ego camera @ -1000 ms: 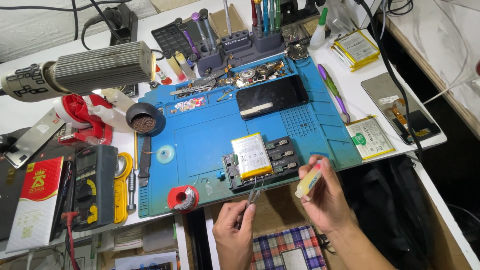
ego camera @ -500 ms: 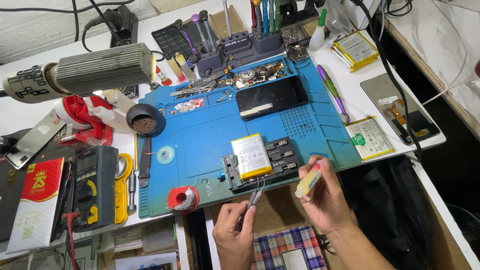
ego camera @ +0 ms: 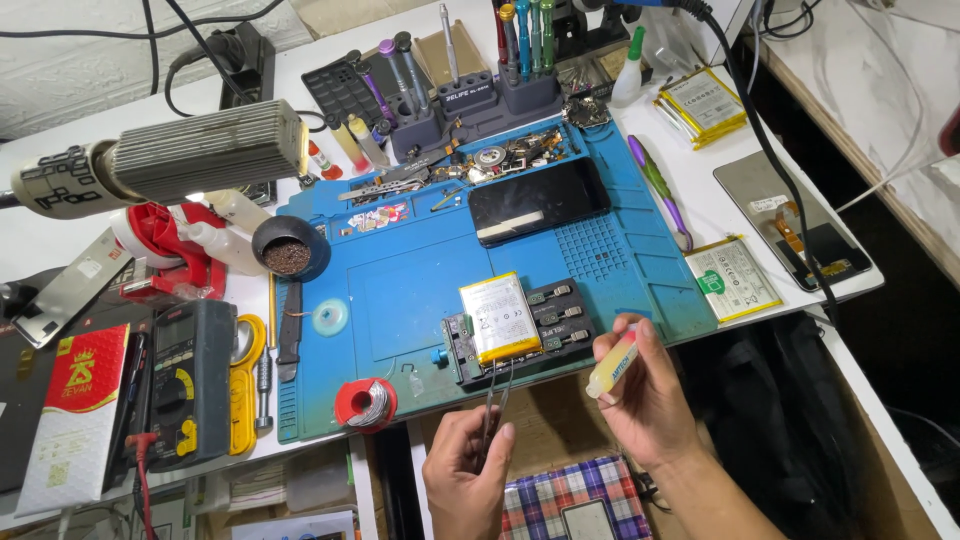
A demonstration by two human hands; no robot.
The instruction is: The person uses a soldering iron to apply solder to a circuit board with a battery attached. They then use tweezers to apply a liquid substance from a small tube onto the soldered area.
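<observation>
Left hand (ego camera: 462,470) closed round a pair of tweezers (ego camera: 494,405), pinched between thumb and fingers; tips pointing up and away, ending at the near edge of the black board holder (ego camera: 520,325) — right where the yellow-labelled battery (ego camera: 497,317) overhangs it. Right hand (ego camera: 645,400) curled shut on a small pale-yellow tube (ego camera: 612,362), nozzle end tilted up and left toward the same holder, but clear of it. Holder lying directly ahead of both hands, just beyond the surface edge; long axis running left to right, battery's long axis crossing it, near to far. Left hand the nearer of the two to the work (its tweezers look to be in contact, though too fine to tell for sure); right hand just beside the holder's right end. Holder resting on the near part of the blue mat (ego camera: 420,290); a red solder spool (ego camera: 365,402) near on the left, a dark phone (ego camera: 538,199) well apart at the far side. Open mat between holder and phone, and to the holder's left; little room on the near side, with the mat's front edge close under the tweezers.
</observation>
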